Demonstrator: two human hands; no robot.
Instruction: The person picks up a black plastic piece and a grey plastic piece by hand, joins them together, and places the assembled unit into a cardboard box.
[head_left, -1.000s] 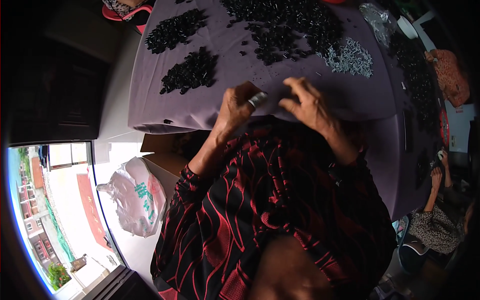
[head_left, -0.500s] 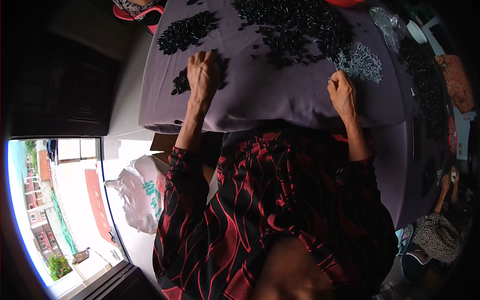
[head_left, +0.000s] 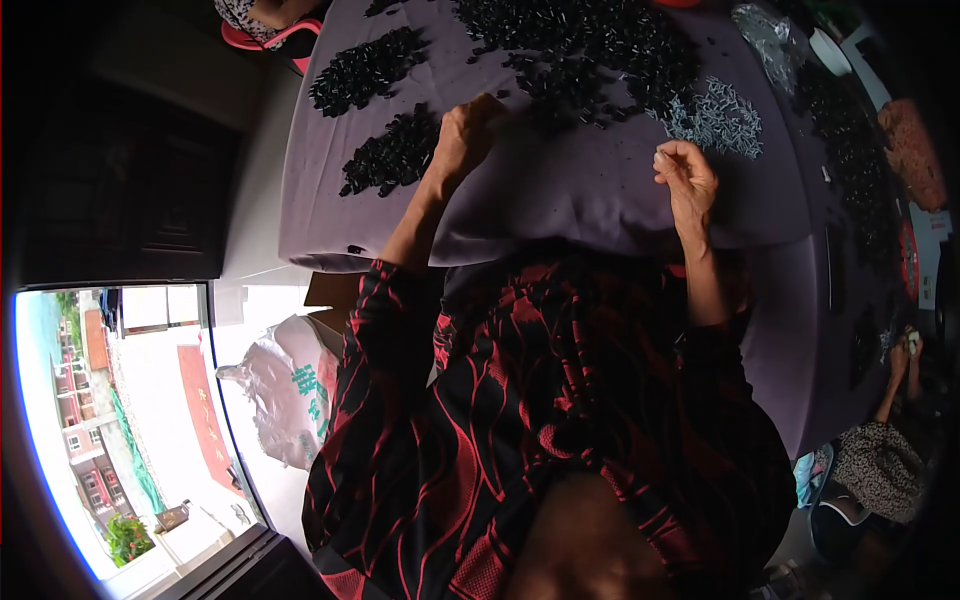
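Note:
A purple cloth (head_left: 590, 200) covers the table in front of me. My left hand (head_left: 465, 135) rests on it with its fingers curled, right beside a small heap of black parts (head_left: 395, 152); what it holds is hidden. My right hand (head_left: 688, 180) is raised a little over the cloth and pinches a small pale piece (head_left: 660, 158) between thumb and fingertips. Just beyond it lies a pile of silvery parts (head_left: 715, 115). A large spread of black parts (head_left: 590, 50) fills the far middle, and another black heap (head_left: 365, 68) lies at the far left.
A white plastic bag (head_left: 290, 390) sits on the floor at my left, beside a bright window (head_left: 100, 420). Another person (head_left: 880, 470) sits at the table's right side with a hand (head_left: 900, 352) near more black parts (head_left: 850, 140). A clear bag (head_left: 760, 35) lies at the far right.
A second ago both hands were together at the near table edge. They then spread apart; now the left hand has come off the left heap and curled, and the right pinches a pale piece.

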